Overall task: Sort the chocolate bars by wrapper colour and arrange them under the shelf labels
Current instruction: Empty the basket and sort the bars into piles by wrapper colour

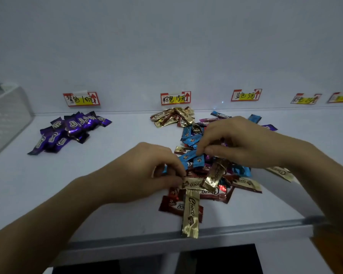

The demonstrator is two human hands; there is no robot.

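A mixed pile of chocolate bars (222, 175) in blue, gold, red and purple wrappers lies mid-shelf. My left hand (143, 171) pinches the end of a gold bar (194, 183) at the pile's near left. My right hand (244, 143) pinches a blue bar (190, 156) above the pile. Purple bars (69, 131) are grouped under the left label (81, 99). Gold bars (173, 116) lie under the middle label (175, 98). A third label (246, 95) is further right, with a few blue bars (220, 115) below it.
One gold bar (191, 213) hangs over the shelf's front edge (127, 238), lying on a red bar (170, 206). A clear plastic bin (6, 115) stands at the far left. Two more labels (305, 99) are on the back wall at the right.
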